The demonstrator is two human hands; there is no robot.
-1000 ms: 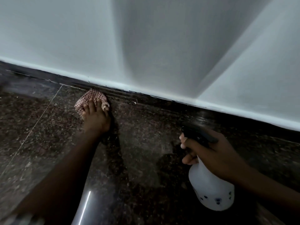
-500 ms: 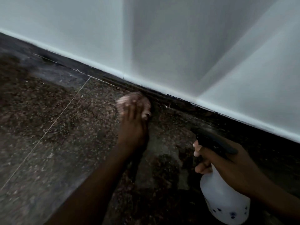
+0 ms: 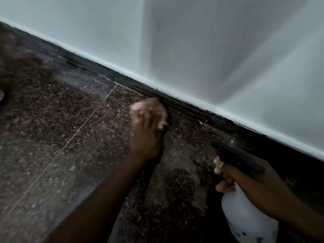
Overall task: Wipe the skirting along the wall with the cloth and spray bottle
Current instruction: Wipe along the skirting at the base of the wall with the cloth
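Now spray bottle (image 3: 245, 220) leans, nozzle toward the skirting (image 3: 192, 111), in right hand (image 3: 249, 183).

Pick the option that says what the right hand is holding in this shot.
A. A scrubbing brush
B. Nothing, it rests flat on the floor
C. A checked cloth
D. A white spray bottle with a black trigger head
D: the right hand is wrapped around the neck of the white spray bottle, while the cloth sits under the left hand at the skirting.
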